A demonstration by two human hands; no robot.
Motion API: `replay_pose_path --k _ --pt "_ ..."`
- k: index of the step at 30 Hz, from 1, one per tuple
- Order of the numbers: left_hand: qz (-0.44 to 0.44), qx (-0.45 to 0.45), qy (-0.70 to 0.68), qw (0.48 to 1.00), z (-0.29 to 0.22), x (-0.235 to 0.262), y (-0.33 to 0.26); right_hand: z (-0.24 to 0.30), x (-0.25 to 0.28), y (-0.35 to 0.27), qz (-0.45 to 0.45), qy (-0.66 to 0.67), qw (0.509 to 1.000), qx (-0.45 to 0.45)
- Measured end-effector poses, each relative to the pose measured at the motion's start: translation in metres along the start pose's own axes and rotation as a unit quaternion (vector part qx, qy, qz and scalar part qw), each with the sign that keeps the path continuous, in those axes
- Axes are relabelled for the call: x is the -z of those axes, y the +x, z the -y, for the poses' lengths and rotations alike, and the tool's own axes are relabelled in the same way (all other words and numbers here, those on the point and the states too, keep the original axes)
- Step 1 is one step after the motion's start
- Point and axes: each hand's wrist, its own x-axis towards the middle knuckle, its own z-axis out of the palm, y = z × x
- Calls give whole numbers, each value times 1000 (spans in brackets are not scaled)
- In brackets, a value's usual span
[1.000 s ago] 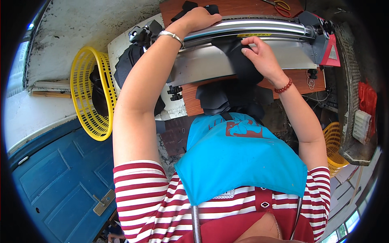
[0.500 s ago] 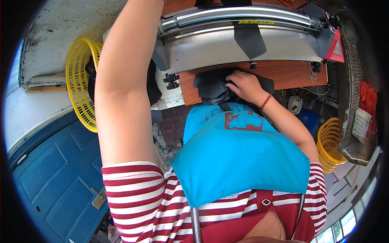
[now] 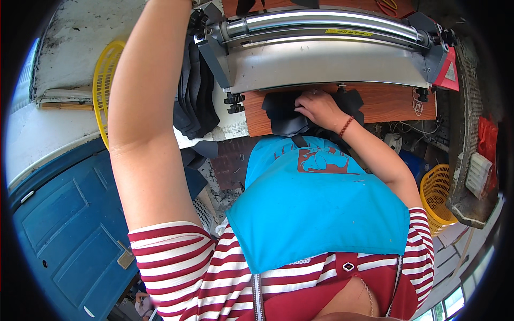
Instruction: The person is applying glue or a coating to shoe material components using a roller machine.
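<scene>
My right hand [image 3: 321,111] rests on a stack of flat black cut pieces [image 3: 285,120], its fingers curled and closed on the edge of the top piece. The stack lies on the wooden tabletop [image 3: 393,101] in front of a roller machine [image 3: 326,59] with a steel feed plate and a shiny roller. Past the upper edge, beyond the machine's left end, my left forearm [image 3: 155,69] runs out of view, so that hand is hidden. Dark pieces [image 3: 250,6] show behind the roller.
More black pieces [image 3: 195,96] hang in a bundle left of the machine. A yellow basket [image 3: 100,80] stands at the left, another yellow basket [image 3: 436,198] at the lower right. Red-handled scissors [image 3: 386,6] lie behind the machine. A blue door [image 3: 69,224] is at lower left.
The black piece on the steel feed plate is gone from there. My left arm has swung left, uncovering the bundle of black pieces. My right hand stays on the stack, its fingers more curled.
</scene>
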Motion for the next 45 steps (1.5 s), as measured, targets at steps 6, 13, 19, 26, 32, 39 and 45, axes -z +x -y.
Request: replay_pose_path --k 6,13,19,26,32,39,45 --pt "89 -101 222 966 55 -52 -42 49 93 -15 -180 308 926 -124" --pt "373 172 133 902 92 -104 -70 13 127 15 -189 444 832 -274" --pt "397 158 132 894 88 -112 -62 2 135 36 -201 424 829 -304" --pt "222 341 19 913 120 -112 -35 9 143 1 -254 -45 946 -195" --pt "73 301 -62 949 93 -81 7 33 70 -26 -161 13 987 22" --pt "1 213 -148 966 53 -27 29 -10 -36 5 -75 -123 984 -103" --pt "-14 214 -114 970 32 -9 15 -31 -55 11 -83 -176 979 -58"
